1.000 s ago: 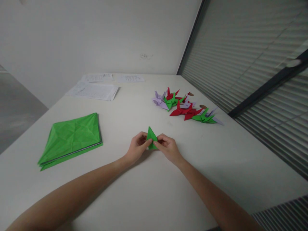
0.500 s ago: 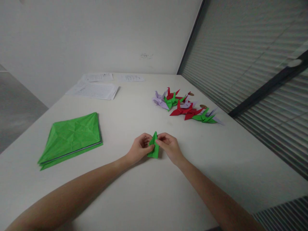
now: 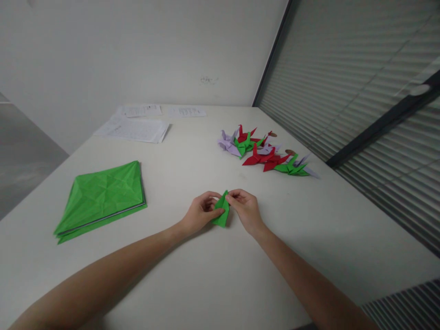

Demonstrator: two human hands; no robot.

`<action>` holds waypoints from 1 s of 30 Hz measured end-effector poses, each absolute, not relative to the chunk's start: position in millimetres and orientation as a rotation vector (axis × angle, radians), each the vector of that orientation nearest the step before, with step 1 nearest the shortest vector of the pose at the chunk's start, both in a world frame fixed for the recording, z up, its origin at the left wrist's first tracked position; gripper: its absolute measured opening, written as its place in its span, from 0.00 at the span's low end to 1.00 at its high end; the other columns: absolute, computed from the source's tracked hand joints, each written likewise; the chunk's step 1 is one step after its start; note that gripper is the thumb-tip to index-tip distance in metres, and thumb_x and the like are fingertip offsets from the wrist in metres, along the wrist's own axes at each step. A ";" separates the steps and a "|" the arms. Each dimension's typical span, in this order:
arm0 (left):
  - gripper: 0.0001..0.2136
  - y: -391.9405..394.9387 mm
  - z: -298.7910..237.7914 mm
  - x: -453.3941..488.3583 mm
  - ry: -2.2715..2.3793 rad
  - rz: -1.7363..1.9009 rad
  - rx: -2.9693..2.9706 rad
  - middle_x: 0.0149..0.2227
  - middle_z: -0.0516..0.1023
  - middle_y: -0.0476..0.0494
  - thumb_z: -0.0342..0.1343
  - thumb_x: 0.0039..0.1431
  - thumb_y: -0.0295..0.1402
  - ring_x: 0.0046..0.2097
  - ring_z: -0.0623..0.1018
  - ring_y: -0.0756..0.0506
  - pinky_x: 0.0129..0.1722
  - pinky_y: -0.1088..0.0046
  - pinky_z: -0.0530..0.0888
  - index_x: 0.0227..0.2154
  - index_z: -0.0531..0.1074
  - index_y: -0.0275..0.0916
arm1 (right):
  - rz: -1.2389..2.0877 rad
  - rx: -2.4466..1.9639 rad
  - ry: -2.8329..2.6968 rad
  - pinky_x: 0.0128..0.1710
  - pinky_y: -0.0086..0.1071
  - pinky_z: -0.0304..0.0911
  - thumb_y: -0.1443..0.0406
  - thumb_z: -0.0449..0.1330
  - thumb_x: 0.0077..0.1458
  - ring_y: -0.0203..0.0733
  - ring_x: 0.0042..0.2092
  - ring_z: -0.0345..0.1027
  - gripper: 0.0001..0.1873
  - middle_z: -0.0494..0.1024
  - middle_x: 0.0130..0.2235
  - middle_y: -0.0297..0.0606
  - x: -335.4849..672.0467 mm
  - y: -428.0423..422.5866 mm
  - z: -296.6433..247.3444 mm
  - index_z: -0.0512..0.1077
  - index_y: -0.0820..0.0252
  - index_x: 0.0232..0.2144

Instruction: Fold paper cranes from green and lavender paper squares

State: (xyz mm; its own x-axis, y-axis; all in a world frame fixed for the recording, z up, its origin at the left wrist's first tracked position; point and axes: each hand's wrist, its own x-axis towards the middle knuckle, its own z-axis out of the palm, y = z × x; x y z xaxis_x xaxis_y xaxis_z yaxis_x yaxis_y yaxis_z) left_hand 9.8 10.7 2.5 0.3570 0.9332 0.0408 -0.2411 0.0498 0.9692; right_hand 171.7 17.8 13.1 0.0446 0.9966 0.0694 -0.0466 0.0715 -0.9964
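Observation:
A small folded green paper piece stands on the white table between both my hands. My left hand pinches its left side with thumb and fingers. My right hand pinches its upper right edge near the tip. The piece is narrow and pointed, with its lower end resting on the table.
A stack of green paper sheets lies to the left. Several folded paper cranes in red, green and lilac lie at the right rear. Printed white papers lie at the back. Window blinds run along the table's right side.
The green piece has been folded narrower and turned, its tip lower than before. Both hands have shifted slightly toward me while keeping hold of it.

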 end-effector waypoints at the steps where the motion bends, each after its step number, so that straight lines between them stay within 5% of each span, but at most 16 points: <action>1: 0.20 10.7 2.6 9.8 0.756 1.050 1.180 0.26 0.72 0.51 0.69 0.44 0.36 0.28 0.70 0.53 0.28 0.78 0.66 0.38 0.72 0.35 | 1.149 -1.130 -1.176 0.31 0.32 0.65 0.57 0.68 0.41 0.37 0.29 0.67 0.13 0.75 0.26 0.34 171.4 17.7 13.1 0.73 0.58 0.25; 11: 0.16 12.1 1.4 9.8 0.811 1.151 1.192 0.33 0.79 0.43 0.67 0.48 0.41 0.33 0.74 0.49 0.35 0.72 0.71 0.36 0.77 0.35 | 1.223 -1.010 -1.149 0.31 0.29 0.63 0.61 0.68 0.41 0.34 0.28 0.65 0.20 0.71 0.25 0.27 169.0 15.9 14.6 0.69 0.55 0.38; 17: 0.14 10.3 4.1 9.9 0.803 1.164 1.205 0.29 0.76 0.46 0.68 0.47 0.39 0.30 0.73 0.50 0.32 0.73 0.70 0.34 0.77 0.35 | 1.267 -1.022 -1.163 0.30 0.29 0.63 0.59 0.69 0.40 0.33 0.29 0.65 0.21 0.71 0.26 0.28 168.4 15.4 14.5 0.72 0.56 0.39; 23: 0.22 10.9 5.6 9.0 0.821 1.112 1.201 0.24 0.70 0.53 0.69 0.45 0.37 0.26 0.69 0.53 0.26 0.78 0.65 0.44 0.73 0.38 | 1.205 -1.076 -1.180 0.29 0.29 0.62 0.59 0.69 0.41 0.32 0.27 0.62 0.18 0.67 0.24 0.27 170.8 16.9 16.5 0.75 0.57 0.37; 30: 0.17 13.2 -0.5 7.9 0.883 0.980 1.215 0.24 0.74 0.48 0.68 0.44 0.43 0.25 0.71 0.51 0.26 0.74 0.68 0.29 0.75 0.33 | 1.222 -1.048 -1.101 0.31 0.31 0.65 0.59 0.70 0.40 0.33 0.28 0.64 0.21 0.70 0.25 0.27 171.3 17.8 15.8 0.76 0.57 0.40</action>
State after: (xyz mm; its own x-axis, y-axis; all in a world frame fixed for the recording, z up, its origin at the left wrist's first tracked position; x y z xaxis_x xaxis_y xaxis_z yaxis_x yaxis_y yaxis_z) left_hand 7.9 13.2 -0.5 0.3393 0.9403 -0.0281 -0.1260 0.0750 0.9892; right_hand 171.3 17.8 15.8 0.0253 0.9977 0.0624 -0.1663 0.0657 -0.9839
